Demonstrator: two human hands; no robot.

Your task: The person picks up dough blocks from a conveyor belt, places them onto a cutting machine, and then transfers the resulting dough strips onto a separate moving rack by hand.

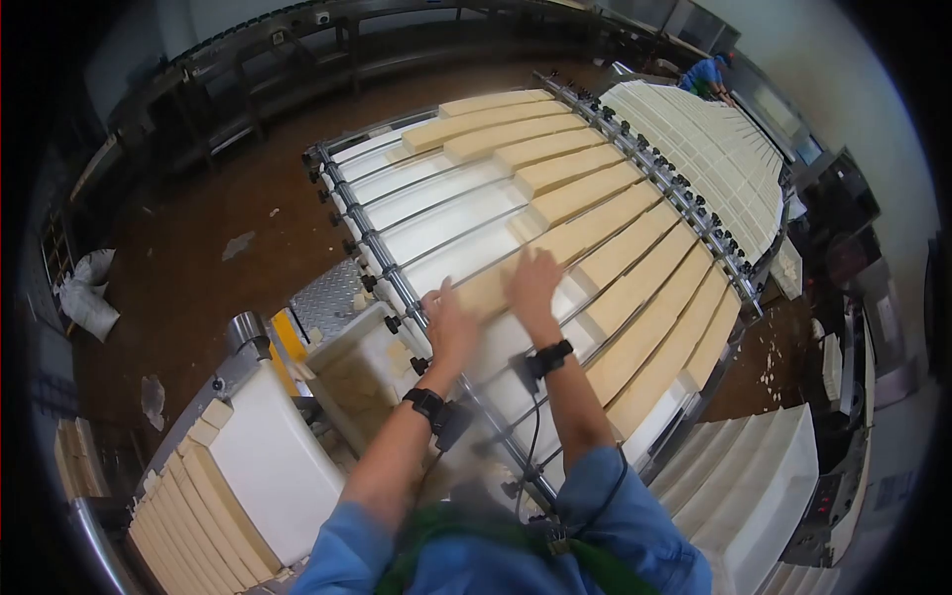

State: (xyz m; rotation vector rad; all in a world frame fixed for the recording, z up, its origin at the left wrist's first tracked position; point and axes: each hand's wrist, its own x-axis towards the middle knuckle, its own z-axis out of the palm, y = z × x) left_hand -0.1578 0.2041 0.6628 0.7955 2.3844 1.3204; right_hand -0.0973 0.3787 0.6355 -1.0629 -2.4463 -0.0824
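A long cream-coloured slab [486, 290] lies in one lane of the white conveyor table, running between thin metal rods. My left hand [452, 325] is at its near end, thumb and fingers closed about it and slightly blurred. Farther along, my right hand [533, 286] grips the same slab from above, its fingertips partly hidden. Rows of similar slabs [635, 337] fill the neighbouring lanes to the right and beyond. Each wrist wears a black strap with a small device and cable.
A metal rail [397, 273] with black knobs edges the table. Below it sits a white bin [362, 382] with cream scraps. Stacked slabs [203, 511] stand at lower left on a white surface. A co-worker [706, 77] bends over another table at the far right.
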